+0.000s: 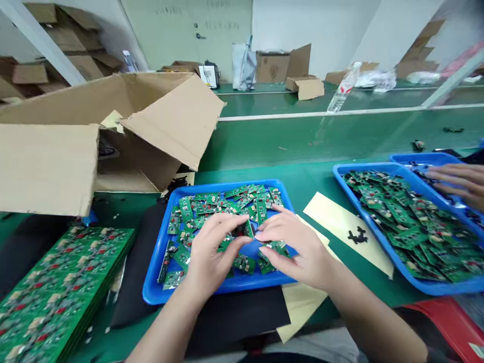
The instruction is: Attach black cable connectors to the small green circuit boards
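Note:
Over the blue tray (156,269), my left hand (214,249) pinches a small green circuit board (248,229) upright between thumb and forefinger. My right hand (293,244) is curled at the board's right side, its thumb and fingertips close together. Whatever those fingertips may hold is too small or hidden to make out. Loose circuit boards (244,263) with red and white components lie scattered in the tray beneath both hands.
Stacked circuit board panels (64,282) stand at the left, below an open cardboard box (170,113). Small black parts (357,235) lie on yellow paper (333,214). At right, another blue tray (427,287) holds many boards; another person's hand (461,184) is beyond it.

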